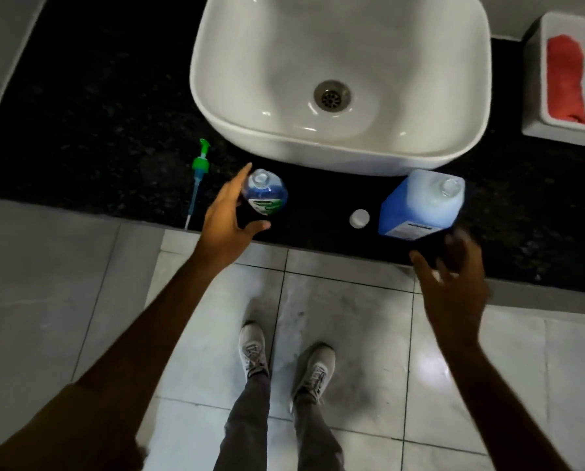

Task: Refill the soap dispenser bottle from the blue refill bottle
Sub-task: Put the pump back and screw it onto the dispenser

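Observation:
The clear soap dispenser bottle (266, 193) stands uncapped on the black counter, part full of blue soap. My left hand (228, 212) curls beside its left side, fingers spread, thumb under its front; whether it touches is unclear. The green pump head (197, 171) with its tube lies on the counter to the left. The big blue refill bottle (422, 203) stands open at the right, with its white cap (359, 218) lying beside it. My right hand (452, 283), blurred, hangs open just in front of the refill bottle, holding nothing.
A white basin (216, 117) sits on the black counter (97, 124) behind both bottles. A white tray (535, 79) holding a red cloth (566, 79) stands at the far right. Below the counter edge are the tiled floor and my feet.

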`<state>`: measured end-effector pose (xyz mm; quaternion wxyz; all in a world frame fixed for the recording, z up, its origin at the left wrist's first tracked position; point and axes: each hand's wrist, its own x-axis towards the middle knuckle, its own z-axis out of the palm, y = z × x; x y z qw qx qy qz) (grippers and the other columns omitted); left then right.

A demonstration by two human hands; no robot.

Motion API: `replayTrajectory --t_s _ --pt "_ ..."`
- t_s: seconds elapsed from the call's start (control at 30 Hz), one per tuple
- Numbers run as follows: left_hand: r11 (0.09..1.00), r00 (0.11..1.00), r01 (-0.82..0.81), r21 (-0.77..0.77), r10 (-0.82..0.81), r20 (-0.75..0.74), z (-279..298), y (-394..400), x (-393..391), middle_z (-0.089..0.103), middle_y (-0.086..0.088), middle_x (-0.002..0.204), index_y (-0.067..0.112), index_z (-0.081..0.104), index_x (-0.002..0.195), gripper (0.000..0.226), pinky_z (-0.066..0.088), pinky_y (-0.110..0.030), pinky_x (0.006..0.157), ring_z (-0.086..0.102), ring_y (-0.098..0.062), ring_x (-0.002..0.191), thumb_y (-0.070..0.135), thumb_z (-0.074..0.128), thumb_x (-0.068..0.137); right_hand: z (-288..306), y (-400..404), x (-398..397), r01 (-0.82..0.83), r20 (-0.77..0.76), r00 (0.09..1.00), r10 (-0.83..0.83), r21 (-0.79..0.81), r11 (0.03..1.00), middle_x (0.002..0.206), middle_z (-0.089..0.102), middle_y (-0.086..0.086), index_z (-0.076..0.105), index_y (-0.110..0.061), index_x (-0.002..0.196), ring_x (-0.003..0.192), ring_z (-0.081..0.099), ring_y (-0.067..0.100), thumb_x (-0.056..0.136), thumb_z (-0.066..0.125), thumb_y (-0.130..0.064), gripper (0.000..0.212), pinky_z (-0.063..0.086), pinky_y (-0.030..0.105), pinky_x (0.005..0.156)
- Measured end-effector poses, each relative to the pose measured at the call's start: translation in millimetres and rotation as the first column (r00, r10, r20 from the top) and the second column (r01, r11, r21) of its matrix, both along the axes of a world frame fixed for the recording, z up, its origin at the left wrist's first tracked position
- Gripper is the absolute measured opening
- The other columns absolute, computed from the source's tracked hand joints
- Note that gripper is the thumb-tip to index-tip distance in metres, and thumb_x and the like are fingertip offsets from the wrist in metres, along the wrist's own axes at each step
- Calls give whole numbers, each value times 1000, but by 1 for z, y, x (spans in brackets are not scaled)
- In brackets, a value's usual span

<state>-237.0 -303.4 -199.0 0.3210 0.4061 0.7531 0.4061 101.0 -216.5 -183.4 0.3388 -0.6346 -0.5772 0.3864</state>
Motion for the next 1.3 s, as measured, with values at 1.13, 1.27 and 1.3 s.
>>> replayTrajectory --t_s 1.13,1.27,1.3 --pt "841 963 -265 471 210 167 141 -22 -85 74 -9 109 0 65 125 35 62 -48 99 72 -19 103 10 77 94 -25 -14 -247 -588 -128 791 599 111 801 113 74 -13 64 -30 125 108 71 2 86 83 -21 44 55 15 93" --pt "877 971 -237 417 227 74 132 -20 -78 72 9 97 -3 66 125 35 61 -30 93 66 -9 90 7 77 93 -24 -14 -246 -600 -133 781 610 108 793 115 75 -6 64 -22 128 109 72 8 88 82 -17 44 60 30 97" --pt "883 971 -234 406 235 50 130 -20 -76 72 9 96 -1 67 126 36 59 -25 92 66 -9 89 8 77 93 -23 -14 -246 -603 -131 779 613 111 790 115 75 -5 64 -21 129 109 72 9 89 82 -17 44 60 32 98"
